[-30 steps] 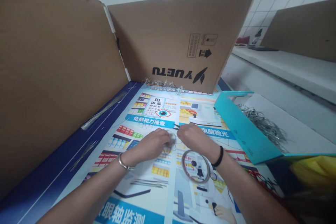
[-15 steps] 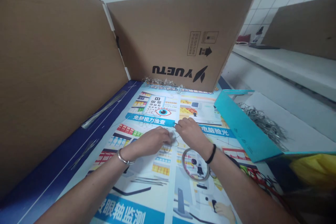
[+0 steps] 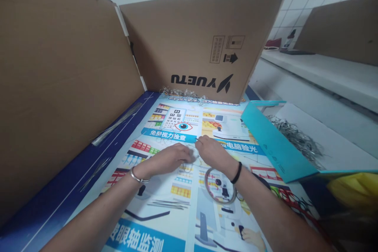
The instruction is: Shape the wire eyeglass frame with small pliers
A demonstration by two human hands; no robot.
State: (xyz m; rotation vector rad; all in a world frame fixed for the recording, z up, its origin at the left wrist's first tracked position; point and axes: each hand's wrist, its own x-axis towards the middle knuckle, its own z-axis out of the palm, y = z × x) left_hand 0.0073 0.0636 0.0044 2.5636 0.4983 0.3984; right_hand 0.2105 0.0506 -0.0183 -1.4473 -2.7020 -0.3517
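At centre frame, seemingly unfinished thin wire [image 3: 183, 167] is pinched by the left hand [image 3: 170, 158], the right hand [image 3: 211, 151] clenched on something indiscernible, straight strands [image 3: 169, 205] untouched below.

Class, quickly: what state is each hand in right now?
Left hand: closed, fingers curled; whether it holds anything cannot be told.
Right hand: closed on a dark-tipped tool, mostly hidden.

One left grip [image 3: 173, 157], one right grip [image 3: 211, 151]. One ring [image 3: 206, 187] near right grip; one turquoise box [image 3: 265, 147] right of both; three cardboard panels [image 3: 189, 39]: left, ahead, far right.
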